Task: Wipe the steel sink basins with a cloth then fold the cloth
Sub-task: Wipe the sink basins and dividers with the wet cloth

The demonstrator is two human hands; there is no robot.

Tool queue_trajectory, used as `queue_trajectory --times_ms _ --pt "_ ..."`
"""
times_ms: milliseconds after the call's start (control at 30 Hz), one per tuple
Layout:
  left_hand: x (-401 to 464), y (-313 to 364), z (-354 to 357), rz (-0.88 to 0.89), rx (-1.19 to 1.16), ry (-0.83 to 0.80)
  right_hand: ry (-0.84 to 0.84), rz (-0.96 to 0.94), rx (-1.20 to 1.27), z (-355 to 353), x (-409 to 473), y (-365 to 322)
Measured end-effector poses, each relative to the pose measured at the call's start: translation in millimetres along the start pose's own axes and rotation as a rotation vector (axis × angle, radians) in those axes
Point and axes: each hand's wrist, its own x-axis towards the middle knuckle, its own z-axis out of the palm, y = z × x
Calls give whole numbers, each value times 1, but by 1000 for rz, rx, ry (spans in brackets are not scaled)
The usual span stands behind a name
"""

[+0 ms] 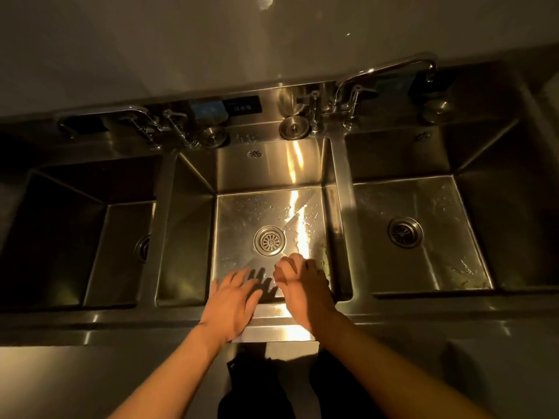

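Reaching over the middle basin (230,164), the left hand (233,300) lay flat and empty at six o'clock, while the right hand (302,282) curled, its contents unclear, no cloth visible.

bare forearms (169,367), dark trousers (257,388)

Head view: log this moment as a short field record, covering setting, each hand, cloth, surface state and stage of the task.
setting: steel three-basin sink, dim warm light
left hand: fingers spread, over the near edge of the middle basin
right hand: fingers curled, beside the left hand over the same basin
cloth: none clearly visible; whether the right hand holds anything cannot be told
surface: droplets on middle and right basin floors
drain: middle strainer uncovered
faucets: no water running
stage: no wiping visible yet
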Motion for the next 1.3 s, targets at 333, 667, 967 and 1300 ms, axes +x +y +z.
queue_trajectory --times_ms 333,667,967,1300 --pt "21 -153 -57 -328 96 264 -162 221 818 45 60 -66" --pt "64 -186 -56 -327 -241 386 -221 398 1251 78 132 -130" --pt "68 -194 -37 -313 -347 497 -303 469 1571 114 196 -205" --pt "71 -194 -37 -301 -335 503 -58 395 1509 119 344 -204"
